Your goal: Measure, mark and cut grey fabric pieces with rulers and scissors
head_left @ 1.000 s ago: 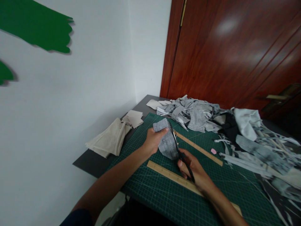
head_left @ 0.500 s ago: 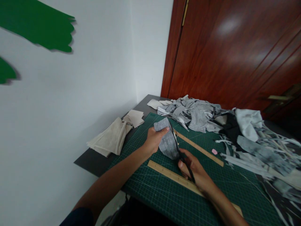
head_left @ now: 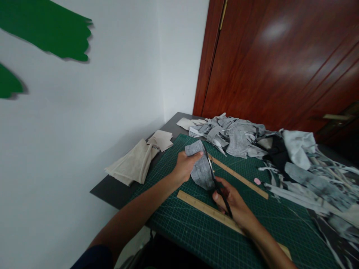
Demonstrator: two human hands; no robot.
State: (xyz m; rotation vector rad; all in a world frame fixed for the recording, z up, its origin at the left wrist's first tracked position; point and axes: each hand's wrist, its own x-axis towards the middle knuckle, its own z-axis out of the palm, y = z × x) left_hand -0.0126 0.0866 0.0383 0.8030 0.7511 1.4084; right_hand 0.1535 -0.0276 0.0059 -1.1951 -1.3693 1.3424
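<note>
My left hand pinches a piece of grey fabric near its upper part, thumb on top, above the green cutting mat. Black-handled scissors are gripped in my right hand. Their blades run up along the right edge of the fabric. Whether the blades are fully closed I cannot make out. Below my hands a wooden ruler lies on the mat, partly covered by my right wrist. Behind the scissors lies a second wooden ruler.
Folded cream cloth pieces lie at the table's left edge, smaller cream pieces behind them. A heap of grey fabric scraps fills the back, and more strips cover the right. A pink chalk-like piece rests on the mat.
Almost nothing differs. The whole view has shifted very slightly; both hands, the fabric and the scissors keep nearly the same pose.
</note>
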